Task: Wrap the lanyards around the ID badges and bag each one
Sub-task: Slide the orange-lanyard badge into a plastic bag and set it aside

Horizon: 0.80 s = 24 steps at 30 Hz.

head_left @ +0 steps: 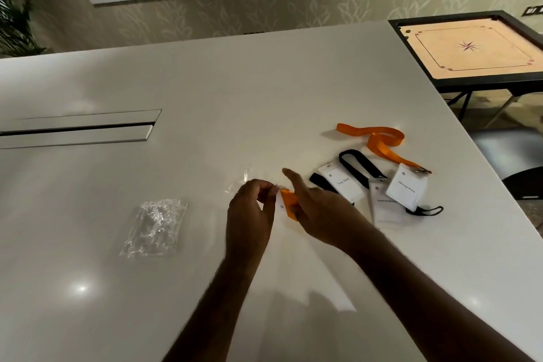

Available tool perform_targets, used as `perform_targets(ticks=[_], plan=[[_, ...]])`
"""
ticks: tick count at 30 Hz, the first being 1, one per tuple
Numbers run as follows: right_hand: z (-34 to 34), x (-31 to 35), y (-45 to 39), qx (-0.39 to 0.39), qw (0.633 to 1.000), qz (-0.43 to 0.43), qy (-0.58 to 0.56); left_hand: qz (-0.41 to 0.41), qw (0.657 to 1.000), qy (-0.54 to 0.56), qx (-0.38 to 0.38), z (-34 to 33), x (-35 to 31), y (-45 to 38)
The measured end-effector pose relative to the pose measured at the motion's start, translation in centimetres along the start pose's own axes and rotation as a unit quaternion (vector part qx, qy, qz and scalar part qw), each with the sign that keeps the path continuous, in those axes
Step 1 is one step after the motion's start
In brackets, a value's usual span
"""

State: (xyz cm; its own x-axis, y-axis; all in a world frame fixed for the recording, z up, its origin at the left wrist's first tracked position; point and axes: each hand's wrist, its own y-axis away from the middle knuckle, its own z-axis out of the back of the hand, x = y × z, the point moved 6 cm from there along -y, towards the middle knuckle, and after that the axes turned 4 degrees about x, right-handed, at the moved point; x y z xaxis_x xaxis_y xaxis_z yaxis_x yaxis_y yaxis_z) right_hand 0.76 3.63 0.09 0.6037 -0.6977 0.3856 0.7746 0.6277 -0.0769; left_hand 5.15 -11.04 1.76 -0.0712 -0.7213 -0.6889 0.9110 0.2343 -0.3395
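Note:
Above the middle of the white table [264, 82], both hands hold a badge wrapped in an orange lanyard [289, 204]. My left hand [251, 211] pinches the edge of a clear bag [244, 181] at the badge's top. My right hand [317, 206] grips the wrapped badge, its forefinger stretched out. To the right lie three loose badges: one with a black lanyard [342, 182], one partly covered [382, 206], and one with an orange lanyard [407, 186].
A pile of clear plastic bags [155, 226] lies on the table to the left. A recessed cable slot [79, 129] runs across the table's far left. A carrom board [473, 48] on a black stand sits beyond the table's right corner.

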Motion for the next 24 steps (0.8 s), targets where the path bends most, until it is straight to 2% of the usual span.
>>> perform_targets(ticks=[5,9,12,18,24], plan=[[0.0,-1.4,-0.3,-0.038,0.971,-0.116,-0.206,0.004,1.0,0.003,0.005,-0.2,0.0,0.2],[0.1,-1.9,-0.7,-0.079,0.938,-0.13,-0.31,0.0,1.0,-0.002,0.003,-0.4,0.2,0.4],[0.0,-1.8,-0.6,-0.074,0.938,-0.131,-0.311,0.001,1.0,-0.012,-0.004,-0.3,0.4,0.1],[0.1,-0.3,-0.3,-0.048,0.972,-0.078,-0.218,-0.026,0.999,-0.022,-0.004,0.5,0.1,-1.2],[0.5,-0.3,-0.4,-0.036,0.975,-0.078,-0.204,-0.055,0.998,-0.029,0.001,0.9,-0.5,-1.6]])
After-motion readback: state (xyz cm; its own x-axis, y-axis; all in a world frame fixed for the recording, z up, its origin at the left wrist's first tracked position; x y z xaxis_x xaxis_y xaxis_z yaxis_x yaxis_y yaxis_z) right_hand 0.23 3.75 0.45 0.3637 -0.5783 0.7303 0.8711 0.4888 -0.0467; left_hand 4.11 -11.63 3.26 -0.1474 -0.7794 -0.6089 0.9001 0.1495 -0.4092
